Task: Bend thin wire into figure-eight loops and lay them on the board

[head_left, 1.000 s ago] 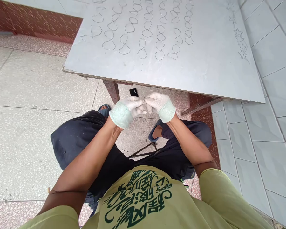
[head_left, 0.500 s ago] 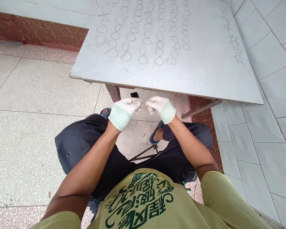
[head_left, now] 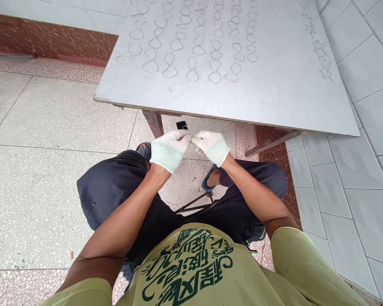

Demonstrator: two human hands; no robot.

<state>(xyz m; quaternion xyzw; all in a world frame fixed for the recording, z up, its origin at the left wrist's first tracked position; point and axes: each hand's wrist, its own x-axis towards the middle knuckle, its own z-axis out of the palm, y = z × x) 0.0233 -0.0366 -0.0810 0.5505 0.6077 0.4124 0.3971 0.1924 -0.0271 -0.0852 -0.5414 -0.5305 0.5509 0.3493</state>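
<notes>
My left hand (head_left: pixel 172 146), in a white knitted glove with a pale green cuff, is closed in a pinch on a thin wire (head_left: pixel 185 127). Right beside it, my right hand (head_left: pixel 210 144) wears a matching glove and pinches the same wire, fingertips almost touching the left ones. A small curved end of the wire sticks up above the fingers; the rest is hidden by the gloves. Both hands are in front of the table edge, above the floor. On the grey-white tabletop (head_left: pixel 268 89) lie several wire figure-eights (head_left: pixel 215 71) in rows.
Star-shaped wire pieces (head_left: pixel 321 59) lie in a line along the table's right side. A black phone-like object (head_left: pixel 181 125) is on the floor under the table edge. A tiled wall (head_left: pixel 367 161) stands close on the right. A dark metal stand (head_left: pixel 194 203) is between my legs.
Both hands have shifted slightly and stay pinched together. The wire's raised end has moved from above the right hand to nearer the left. The view has moved a little.
</notes>
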